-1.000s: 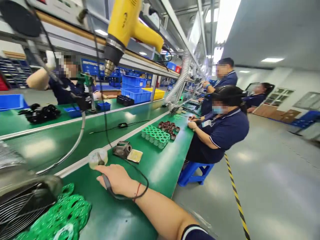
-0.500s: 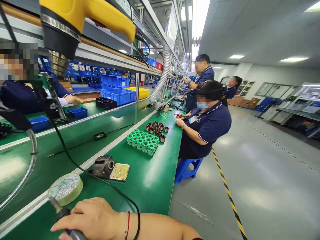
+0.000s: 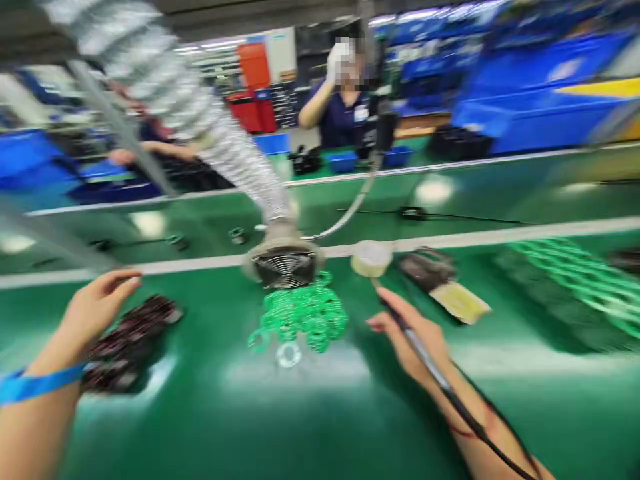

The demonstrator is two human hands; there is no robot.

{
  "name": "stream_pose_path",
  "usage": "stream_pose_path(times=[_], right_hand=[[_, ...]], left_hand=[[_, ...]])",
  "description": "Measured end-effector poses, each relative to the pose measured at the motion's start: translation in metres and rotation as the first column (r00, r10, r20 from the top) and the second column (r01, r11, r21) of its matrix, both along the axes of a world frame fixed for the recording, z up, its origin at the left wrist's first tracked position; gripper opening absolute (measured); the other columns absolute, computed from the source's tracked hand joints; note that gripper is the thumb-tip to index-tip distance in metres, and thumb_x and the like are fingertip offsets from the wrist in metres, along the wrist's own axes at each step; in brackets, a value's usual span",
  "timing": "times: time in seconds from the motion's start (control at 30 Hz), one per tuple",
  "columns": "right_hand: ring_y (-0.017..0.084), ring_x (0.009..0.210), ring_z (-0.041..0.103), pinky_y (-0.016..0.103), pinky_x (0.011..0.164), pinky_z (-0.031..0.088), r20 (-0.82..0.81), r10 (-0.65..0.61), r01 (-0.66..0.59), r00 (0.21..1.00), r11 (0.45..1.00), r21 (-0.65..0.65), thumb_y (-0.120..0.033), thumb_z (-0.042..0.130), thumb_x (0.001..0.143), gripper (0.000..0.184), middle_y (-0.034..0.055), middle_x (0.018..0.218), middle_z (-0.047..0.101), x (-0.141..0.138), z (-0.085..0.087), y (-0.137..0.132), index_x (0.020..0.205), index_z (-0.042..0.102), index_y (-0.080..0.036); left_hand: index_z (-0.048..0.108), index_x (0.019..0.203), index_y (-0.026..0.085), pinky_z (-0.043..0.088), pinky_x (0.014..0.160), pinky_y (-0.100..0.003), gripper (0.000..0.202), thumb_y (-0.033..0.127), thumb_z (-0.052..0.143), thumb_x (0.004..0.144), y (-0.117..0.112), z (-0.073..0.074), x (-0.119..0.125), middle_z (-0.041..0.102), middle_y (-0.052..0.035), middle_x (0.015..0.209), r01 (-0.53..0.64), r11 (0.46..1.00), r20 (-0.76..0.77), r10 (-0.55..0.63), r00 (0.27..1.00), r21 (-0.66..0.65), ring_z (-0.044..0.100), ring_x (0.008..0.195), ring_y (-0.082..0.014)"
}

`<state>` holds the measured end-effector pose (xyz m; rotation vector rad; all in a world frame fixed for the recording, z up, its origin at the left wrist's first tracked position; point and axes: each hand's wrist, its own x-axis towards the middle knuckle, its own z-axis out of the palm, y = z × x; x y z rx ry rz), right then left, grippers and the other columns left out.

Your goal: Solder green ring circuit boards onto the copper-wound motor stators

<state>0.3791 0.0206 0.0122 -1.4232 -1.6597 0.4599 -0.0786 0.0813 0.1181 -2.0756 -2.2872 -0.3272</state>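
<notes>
Your right hand (image 3: 406, 348) clenches the soldering iron (image 3: 394, 313). Your left hand (image 3: 93, 310), grip released, hovers over the dark coils (image 3: 133, 333); next, likely pinch one

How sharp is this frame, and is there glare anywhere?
Head view: heavy sideways motion blur throughout, smearing the pile of green plastic rings and the corrugated silver hose; white lamp glare patches on the glossy green bench; the right hand, closed on a thin black corded tool, and the open left hand are recognisable.
</notes>
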Motion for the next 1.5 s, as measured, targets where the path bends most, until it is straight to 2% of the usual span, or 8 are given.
stream_pose_path(times=[0.07, 0.17, 0.33, 0.47, 0.73, 1.0, 1.33, 1.5], right_hand=[[0.021, 0.061, 0.076, 0.032, 0.066, 0.064, -0.047, 0.021, -0.024, 0.999, 0.998, -0.061, -0.049, 0.050, 0.096, 0.037, 0.0012, 0.069, 0.077, -0.001, -0.004, 0.002, 0.122, 0.061, -0.025], [0.023, 0.066, 0.078, 0.033, 0.066, 0.064, -0.030, 0.017, -0.017, 0.999, 1.000, -0.019, -0.056, 0.053, 0.093, 0.033, 0.0024, 0.072, 0.078, -0.007, -0.001, -0.004, 0.104, 0.063, -0.027], [0.025, 0.073, 0.078, 0.036, 0.066, 0.064, 0.046, 0.022, -0.023, 0.999, 0.999, 0.034, -0.061, 0.055, 0.091, 0.037, 0.0074, 0.090, 0.080, -0.022, 0.019, -0.016, 0.104, 0.059, -0.026], [0.021, 0.066, 0.076, 0.031, 0.064, 0.063, 0.065, 0.011, -0.013, 0.998, 0.999, 0.030, -0.057, 0.057, 0.091, 0.033, 0.0038, 0.075, 0.076, -0.037, 0.022, -0.035, 0.100, 0.058, -0.026], [0.016, 0.058, 0.070, 0.024, 0.055, 0.056, 0.110, 0.161, -0.147, 0.981, 0.981, -0.129, -0.033, 0.050, 0.093, 0.013, 0.0001, 0.071, 0.069, -0.093, 0.005, -0.060, 0.103, 0.053, -0.026], [0.019, 0.081, 0.069, 0.036, 0.076, 0.058, 0.144, 0.178, -0.130, 0.973, 0.947, -0.293, -0.014, 0.052, 0.083, 0.036, 0.0064, 0.102, 0.069, -0.143, -0.022, -0.051, 0.118, 0.050, -0.023], [0.023, 0.088, 0.063, 0.039, 0.082, 0.054, 0.273, 0.342, -0.280, 0.899, 0.929, -0.242, -0.003, 0.052, 0.079, 0.045, 0.0057, 0.095, 0.068, -0.139, -0.029, -0.046, 0.120, 0.055, -0.021], [0.030, 0.098, 0.060, 0.049, 0.088, 0.053, 0.343, 0.298, -0.248, 0.891, 0.952, -0.182, -0.019, 0.065, 0.086, 0.046, 0.0138, 0.108, 0.066, -0.145, -0.030, -0.049, 0.130, 0.050, -0.016]], left_hand=[[0.060, 0.116, 0.014, 0.057, 0.085, -0.037, 0.032, 0.037, 0.042, 0.103, -0.028, -0.003, -0.041, 0.069, -0.0024, 0.106, -0.154, 0.988, -0.005, 0.154, 0.988, -0.015, 0.067, 0.096, -0.0202], [0.058, 0.117, 0.011, 0.054, 0.090, -0.032, 0.039, 0.037, 0.032, 0.103, -0.050, -0.020, -0.063, 0.069, -0.0039, 0.109, -0.150, 0.987, 0.002, 0.150, 0.989, -0.051, 0.065, 0.101, -0.0192], [0.066, 0.110, 0.015, 0.045, 0.104, -0.045, 0.029, 0.033, 0.054, 0.090, -0.042, -0.064, -0.036, 0.063, -0.0135, 0.124, -0.018, 0.998, -0.040, 0.016, 0.999, -0.060, 0.053, 0.122, -0.0311], [0.071, 0.096, 0.016, 0.042, 0.101, -0.055, 0.022, 0.023, 0.051, 0.090, -0.034, -0.084, -0.007, 0.060, -0.0195, 0.125, 0.048, 0.997, -0.079, -0.053, 0.995, -0.063, 0.048, 0.125, -0.0400], [0.069, 0.111, 0.016, 0.053, 0.080, -0.042, 0.032, 0.033, 0.048, 0.094, -0.093, -0.075, 0.055, 0.063, -0.0150, 0.120, 0.310, 0.914, 0.072, -0.302, 0.951, -0.263, 0.068, 0.083, -0.0271], [0.050, 0.137, 0.023, 0.051, 0.069, -0.030, 0.054, 0.041, 0.055, 0.086, -0.100, -0.085, 0.053, 0.067, -0.0013, 0.087, 0.580, 0.714, 0.540, -0.331, 0.774, -0.393, 0.065, 0.075, -0.0209], [0.058, 0.116, 0.020, 0.049, 0.101, -0.042, 0.036, 0.037, 0.062, 0.085, -0.092, -0.108, 0.089, 0.057, -0.0115, 0.126, 0.683, 0.714, 0.672, -0.433, 0.601, -0.150, 0.060, 0.115, -0.0269], [0.053, 0.122, 0.021, 0.051, 0.098, -0.043, 0.039, 0.028, 0.063, 0.085, -0.079, -0.095, 0.094, 0.064, -0.0094, 0.121, 0.653, 0.733, 0.572, -0.458, 0.681, -0.190, 0.063, 0.111, -0.0270]])
